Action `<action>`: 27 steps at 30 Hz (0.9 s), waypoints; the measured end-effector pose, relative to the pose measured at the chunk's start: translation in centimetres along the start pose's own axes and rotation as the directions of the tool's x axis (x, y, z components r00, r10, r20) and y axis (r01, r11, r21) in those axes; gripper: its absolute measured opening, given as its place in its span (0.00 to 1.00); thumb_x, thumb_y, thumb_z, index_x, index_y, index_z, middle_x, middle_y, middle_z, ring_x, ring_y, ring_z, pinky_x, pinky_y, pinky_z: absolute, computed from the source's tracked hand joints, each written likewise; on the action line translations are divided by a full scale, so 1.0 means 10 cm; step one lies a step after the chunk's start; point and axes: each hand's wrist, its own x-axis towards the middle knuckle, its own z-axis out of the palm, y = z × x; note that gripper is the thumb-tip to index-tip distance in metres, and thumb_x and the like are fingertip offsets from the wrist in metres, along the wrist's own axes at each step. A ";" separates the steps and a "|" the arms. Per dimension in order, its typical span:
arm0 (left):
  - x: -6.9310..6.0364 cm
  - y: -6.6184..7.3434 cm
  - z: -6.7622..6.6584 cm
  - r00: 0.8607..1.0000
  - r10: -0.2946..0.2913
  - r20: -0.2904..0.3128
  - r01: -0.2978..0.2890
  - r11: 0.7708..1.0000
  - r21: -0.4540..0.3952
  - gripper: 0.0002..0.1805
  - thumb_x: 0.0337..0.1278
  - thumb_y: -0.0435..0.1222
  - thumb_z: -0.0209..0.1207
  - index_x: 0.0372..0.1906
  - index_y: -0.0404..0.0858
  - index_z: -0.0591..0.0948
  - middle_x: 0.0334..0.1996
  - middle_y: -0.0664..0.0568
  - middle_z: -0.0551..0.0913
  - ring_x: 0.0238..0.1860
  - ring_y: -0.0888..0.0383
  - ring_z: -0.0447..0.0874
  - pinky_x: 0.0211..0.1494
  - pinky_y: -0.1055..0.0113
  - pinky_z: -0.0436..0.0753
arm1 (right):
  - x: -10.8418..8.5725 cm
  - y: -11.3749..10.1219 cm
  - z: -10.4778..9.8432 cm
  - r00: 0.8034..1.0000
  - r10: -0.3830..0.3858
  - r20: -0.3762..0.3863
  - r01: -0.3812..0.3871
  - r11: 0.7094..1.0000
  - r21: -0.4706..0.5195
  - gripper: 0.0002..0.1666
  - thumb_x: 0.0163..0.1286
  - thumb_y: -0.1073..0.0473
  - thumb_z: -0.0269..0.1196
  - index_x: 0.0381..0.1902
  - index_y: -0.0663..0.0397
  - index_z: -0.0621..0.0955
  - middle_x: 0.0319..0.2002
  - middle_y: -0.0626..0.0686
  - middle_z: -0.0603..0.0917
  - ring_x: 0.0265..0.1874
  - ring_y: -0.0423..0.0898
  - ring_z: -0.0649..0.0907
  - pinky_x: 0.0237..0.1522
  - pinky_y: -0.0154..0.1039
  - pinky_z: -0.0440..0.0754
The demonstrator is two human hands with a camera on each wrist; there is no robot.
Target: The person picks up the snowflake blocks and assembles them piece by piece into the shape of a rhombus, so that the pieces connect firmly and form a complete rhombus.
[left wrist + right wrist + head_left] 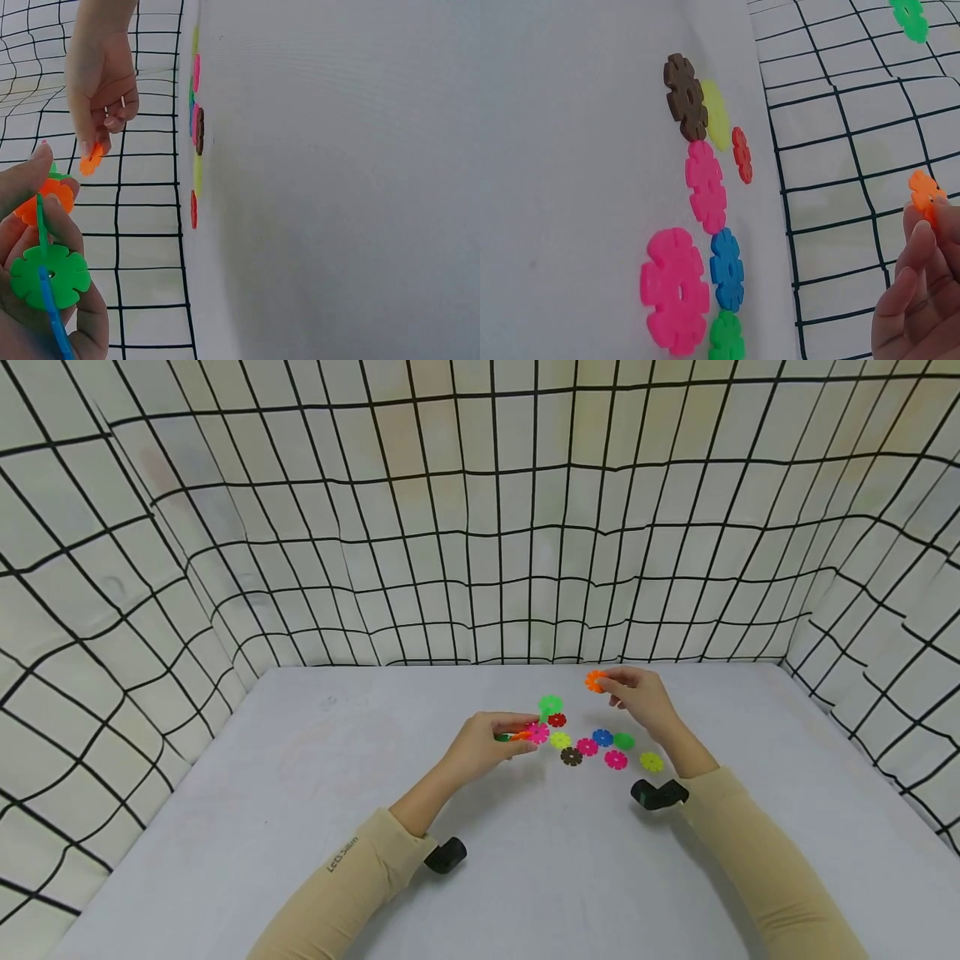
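Holding a linked cluster of notched flower discs (538, 732) in our left hand (474, 747); the left wrist view shows a green disc (73, 279) in it, crossed by a blue one (55, 311). Our right hand (641, 696) pinches a lone orange disc (595, 682), raised, apart from the cluster. Loose discs, including a brown disc (572, 756), lie on the white tabletop (540, 860). Step in hand, we judge: adding a piece. Next move calls for aligning orange notch with free notch, cluster kept steady.
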 end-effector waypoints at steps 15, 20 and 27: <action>-0.01 0.00 -0.01 0.999 0.033 0.015 -0.033 0.999 -0.002 0.23 0.63 0.38 0.70 0.63 0.43 0.84 0.60 0.49 0.84 0.54 0.51 0.85 0.44 0.65 0.85 | -0.10 -0.14 0.13 1.000 -0.004 0.024 0.000 0.984 0.180 0.26 0.79 0.53 0.61 0.65 0.65 0.77 0.46 0.57 0.83 0.43 0.58 0.79 0.54 0.41 0.81; -0.01 0.02 -0.01 0.999 0.033 0.017 -0.033 0.999 -0.009 0.23 0.63 0.38 0.70 0.63 0.43 0.84 0.60 0.48 0.84 0.54 0.51 0.85 0.45 0.65 0.85 | -0.11 -0.18 0.19 0.998 0.015 0.058 -0.029 0.969 0.246 0.26 0.79 0.53 0.61 0.65 0.64 0.76 0.43 0.49 0.82 0.43 0.53 0.78 0.56 0.39 0.80; -0.02 0.02 0.00 0.999 0.037 0.026 -0.036 0.999 -0.017 0.23 0.64 0.38 0.70 0.63 0.43 0.84 0.61 0.49 0.83 0.55 0.51 0.84 0.46 0.64 0.86 | -0.11 -0.19 0.27 0.996 -0.013 0.084 -0.011 0.959 0.282 0.23 0.80 0.54 0.60 0.64 0.65 0.77 0.44 0.54 0.81 0.41 0.52 0.78 0.54 0.38 0.80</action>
